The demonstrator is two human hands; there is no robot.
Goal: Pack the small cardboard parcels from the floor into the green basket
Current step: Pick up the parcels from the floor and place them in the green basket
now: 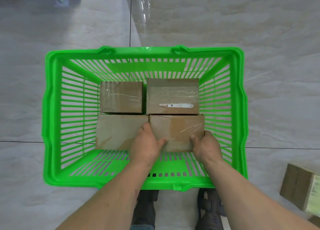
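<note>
The green basket (52, 126) stands on the floor right below me. Several taped cardboard parcels lie inside it: one at the far left (121, 97), one at the far right (172, 95) with a white label strip, one at the near left (117, 131). Both my hands hold the near right parcel (178, 129). My left hand (147, 143) grips its left near corner, and my right hand (207, 145) grips its right near corner. This parcel sits level with the near left one, touching it.
Another cardboard parcel (296, 186) lies on the tiled floor at the right, near a pale green box edge (314, 195). My shoes (145, 207) stand just behind the basket. A clear plastic strip (143, 13) hangs beyond the far rim.
</note>
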